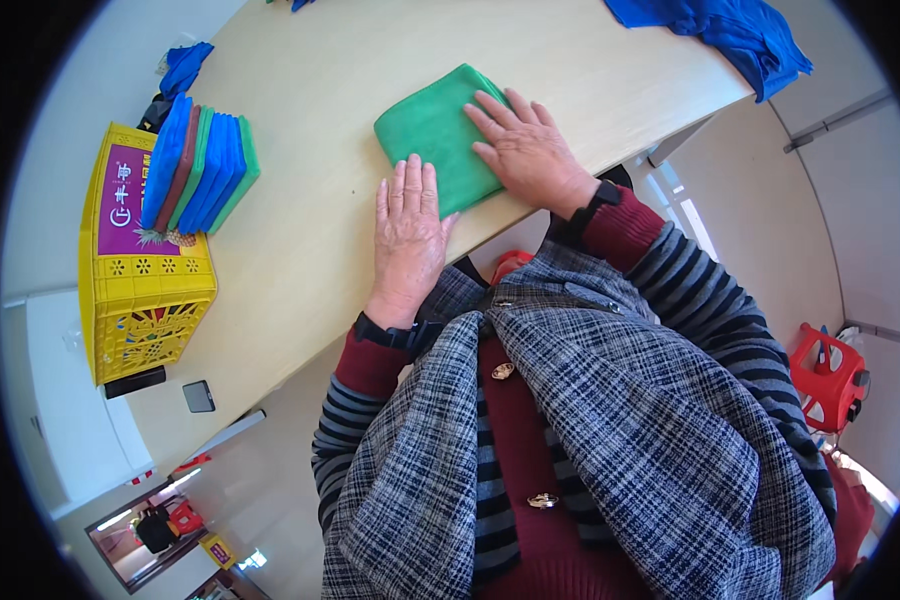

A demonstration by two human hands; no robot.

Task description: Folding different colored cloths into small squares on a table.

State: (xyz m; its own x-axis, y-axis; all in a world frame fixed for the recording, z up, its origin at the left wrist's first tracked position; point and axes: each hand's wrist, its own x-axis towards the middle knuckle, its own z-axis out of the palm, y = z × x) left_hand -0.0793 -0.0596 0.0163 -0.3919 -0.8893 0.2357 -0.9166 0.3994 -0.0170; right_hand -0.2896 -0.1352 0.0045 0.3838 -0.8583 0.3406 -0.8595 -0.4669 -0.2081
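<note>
A green folded cloth (438, 125) lies flat near the front edge of the pale wooden table (300, 190). My left hand (408, 235) rests at its lower left corner, fingers stretched out and close together, the fingertips on or beside the cloth's edge. On the cloth's right side lies my right hand (533, 150), palm down, with its fingers spread over the upper right part. Neither hand grips anything. Left of the cloth stands a stack of folded cloths (205, 170) in blue, green and brown, leaning against a yellow plastic crate.
The yellow crate (155, 285) with a purple label stands at the table's left side. Near it lies a dark phone (198, 396). Loose blue cloth (725, 40) hangs over the far right edge; another blue cloth (185, 68) lies behind the stack. A red stool (825, 380) stands on the floor at right.
</note>
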